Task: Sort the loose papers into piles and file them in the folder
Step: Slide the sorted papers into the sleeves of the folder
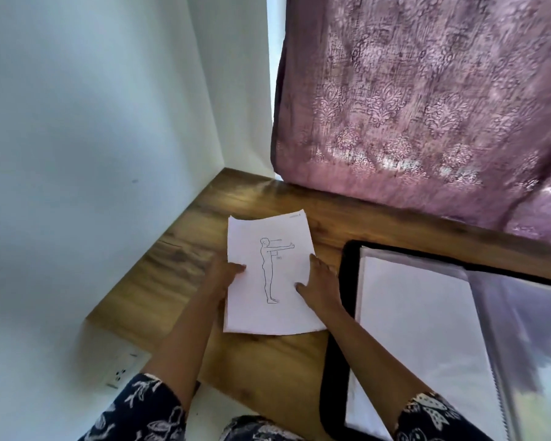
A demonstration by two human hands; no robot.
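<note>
White wall (93,154) closes off the left side, with a socket (121,372) low down beside the wooden desk (268,370). The left hand (223,272) has its thumb across the top sheet. Its fingers are hidden under the edge, so I take it as a pinch on the stack of papers (277,316). The stack lies on the desk between both hands, a standing-figure drawing uppermost, and its far corners are fanned out of line. The right hand (320,281) rests flat on the right edge, thumb and fingers spread.

If only the left side is lifted, I think the lower sheets could slide out and scatter. To the right, just beside that hand, the folder (347,297) lies open. Its clear sleeves look limp, and a sheet pushed in askew could crumple. The purple curtain (427,122) hangs close above the desk.
</note>
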